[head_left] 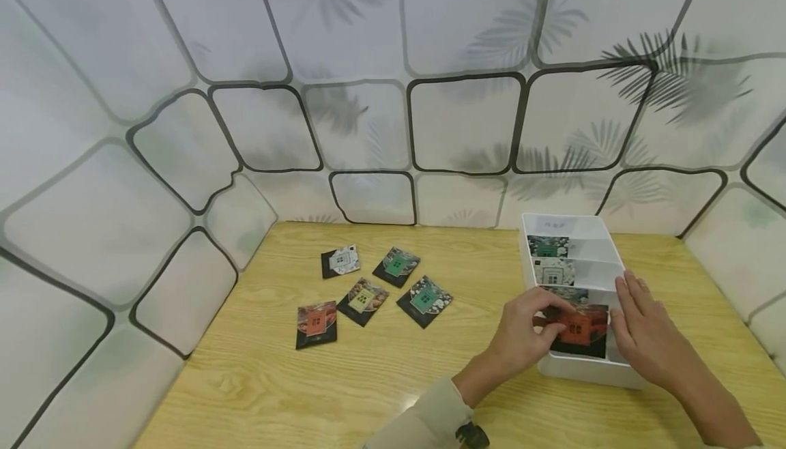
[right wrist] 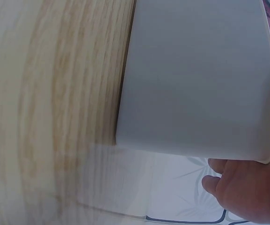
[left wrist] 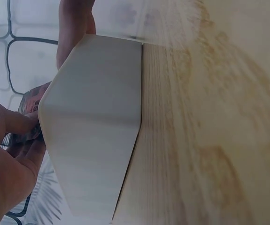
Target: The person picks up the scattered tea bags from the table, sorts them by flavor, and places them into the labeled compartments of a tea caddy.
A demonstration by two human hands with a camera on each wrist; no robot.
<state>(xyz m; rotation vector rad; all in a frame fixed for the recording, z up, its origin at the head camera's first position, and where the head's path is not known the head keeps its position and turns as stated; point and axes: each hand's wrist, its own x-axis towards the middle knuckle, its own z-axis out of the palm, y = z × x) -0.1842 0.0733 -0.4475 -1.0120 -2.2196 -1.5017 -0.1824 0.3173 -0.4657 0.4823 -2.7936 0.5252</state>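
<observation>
Toward the back-left corner of my yellow wood-grain bench (head_left: 245, 381) lie five flat, rectangular black packets (head_left: 363, 301), their red, white, yellow and green labels unreadably small. My left hand (head_left: 522, 329) pinches a red-labelled black packet (head_left: 580, 333) at the front of a smooth white plastic divided box (head_left: 589, 371), nearer the right edge. My right hand (head_left: 653, 336), fingers straight, rests against its right side.

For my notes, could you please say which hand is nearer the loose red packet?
Left: the left hand pinches another red packet at the white box, right of the loose packet; the right hand, farther away, touches the box's right side.
</observation>
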